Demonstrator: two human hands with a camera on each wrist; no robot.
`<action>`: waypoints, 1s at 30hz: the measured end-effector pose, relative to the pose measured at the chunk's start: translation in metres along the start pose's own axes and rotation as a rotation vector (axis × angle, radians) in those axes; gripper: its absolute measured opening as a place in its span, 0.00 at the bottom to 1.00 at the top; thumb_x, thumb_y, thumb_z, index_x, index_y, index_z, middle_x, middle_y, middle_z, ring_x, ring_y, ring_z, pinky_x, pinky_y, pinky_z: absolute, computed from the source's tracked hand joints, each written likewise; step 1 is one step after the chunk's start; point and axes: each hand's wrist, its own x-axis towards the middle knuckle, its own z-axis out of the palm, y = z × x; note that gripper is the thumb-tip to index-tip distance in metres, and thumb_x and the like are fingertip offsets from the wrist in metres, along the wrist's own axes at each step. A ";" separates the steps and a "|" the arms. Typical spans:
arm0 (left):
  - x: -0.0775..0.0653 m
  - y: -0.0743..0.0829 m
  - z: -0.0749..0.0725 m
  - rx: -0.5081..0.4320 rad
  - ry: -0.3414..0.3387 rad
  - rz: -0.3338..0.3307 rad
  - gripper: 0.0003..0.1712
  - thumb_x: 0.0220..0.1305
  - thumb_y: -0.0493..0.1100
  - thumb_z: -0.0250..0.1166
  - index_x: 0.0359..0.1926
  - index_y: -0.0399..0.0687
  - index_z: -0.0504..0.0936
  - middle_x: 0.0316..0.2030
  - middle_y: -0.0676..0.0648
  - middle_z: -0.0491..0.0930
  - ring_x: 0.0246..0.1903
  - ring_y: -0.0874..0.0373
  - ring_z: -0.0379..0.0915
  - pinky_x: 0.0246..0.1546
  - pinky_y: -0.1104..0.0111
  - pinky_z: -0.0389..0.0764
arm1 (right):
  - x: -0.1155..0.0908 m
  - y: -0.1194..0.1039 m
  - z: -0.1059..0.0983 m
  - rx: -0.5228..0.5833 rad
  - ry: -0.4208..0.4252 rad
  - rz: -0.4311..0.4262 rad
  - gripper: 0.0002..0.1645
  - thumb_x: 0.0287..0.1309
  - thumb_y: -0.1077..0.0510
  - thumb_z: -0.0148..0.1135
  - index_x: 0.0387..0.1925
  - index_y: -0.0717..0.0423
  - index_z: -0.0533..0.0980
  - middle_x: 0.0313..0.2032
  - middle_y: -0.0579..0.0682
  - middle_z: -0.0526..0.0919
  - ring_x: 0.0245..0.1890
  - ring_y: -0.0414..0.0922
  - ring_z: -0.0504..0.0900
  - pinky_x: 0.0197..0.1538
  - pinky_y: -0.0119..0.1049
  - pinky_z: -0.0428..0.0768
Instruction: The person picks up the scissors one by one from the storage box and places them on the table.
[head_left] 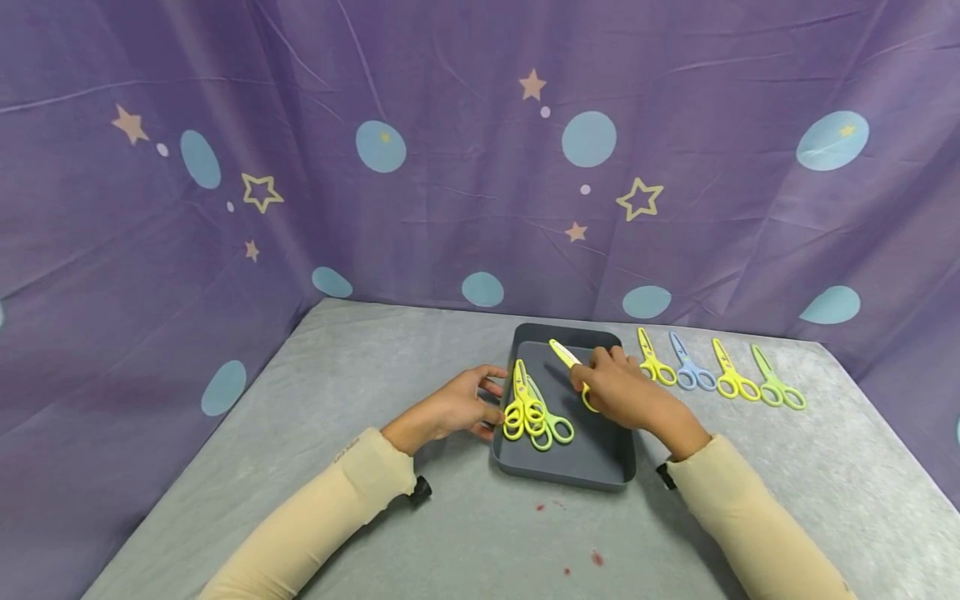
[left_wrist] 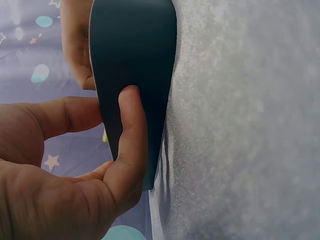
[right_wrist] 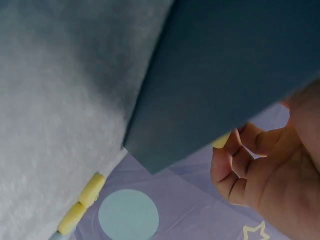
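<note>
A dark grey tray (head_left: 592, 462) stands on the table in the head view. My left hand (head_left: 461, 404) grips its left wall; the left wrist view shows a finger (left_wrist: 132, 130) along the outer side of the tray (left_wrist: 135, 45) and others reaching over the rim. Over the tray's inside, my right hand (head_left: 618, 392) holds yellow scissors (head_left: 564, 353) by the handle, blades pointing away and left. Yellow scissors (head_left: 519, 385) lie at the tray's left, overlapping green scissors (head_left: 564, 431). In the right wrist view, the tray wall hides most of the held scissors (right_wrist: 221, 140).
Right of the tray lie yellow scissors (head_left: 657, 369), blue scissors (head_left: 693, 375), more yellow scissors (head_left: 735, 383) and green scissors (head_left: 782, 392) in a row. A purple curtain (head_left: 450, 217) rises behind the grey-covered table (head_left: 360, 358). Small red stains (head_left: 597, 557) mark the cloth in front.
</note>
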 end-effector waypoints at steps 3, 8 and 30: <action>0.001 0.000 0.000 0.001 -0.001 -0.001 0.44 0.60 0.23 0.66 0.75 0.44 0.62 0.60 0.35 0.66 0.39 0.46 0.82 0.33 0.55 0.90 | -0.002 0.002 -0.005 -0.010 0.015 0.017 0.11 0.61 0.68 0.65 0.40 0.49 0.78 0.37 0.52 0.71 0.32 0.50 0.64 0.34 0.39 0.62; 0.002 -0.001 -0.001 0.000 0.003 0.001 0.44 0.60 0.23 0.66 0.75 0.44 0.62 0.60 0.35 0.66 0.39 0.46 0.82 0.33 0.55 0.90 | -0.008 0.004 -0.013 -0.002 0.019 0.078 0.13 0.60 0.67 0.66 0.39 0.46 0.78 0.37 0.52 0.72 0.34 0.52 0.66 0.35 0.42 0.64; 0.000 -0.001 0.000 0.004 -0.003 0.009 0.45 0.60 0.23 0.66 0.76 0.43 0.61 0.60 0.35 0.66 0.37 0.45 0.81 0.32 0.55 0.89 | -0.052 0.023 -0.015 -0.028 -0.005 0.450 0.12 0.55 0.67 0.63 0.40 0.52 0.78 0.35 0.64 0.73 0.34 0.66 0.70 0.30 0.59 0.71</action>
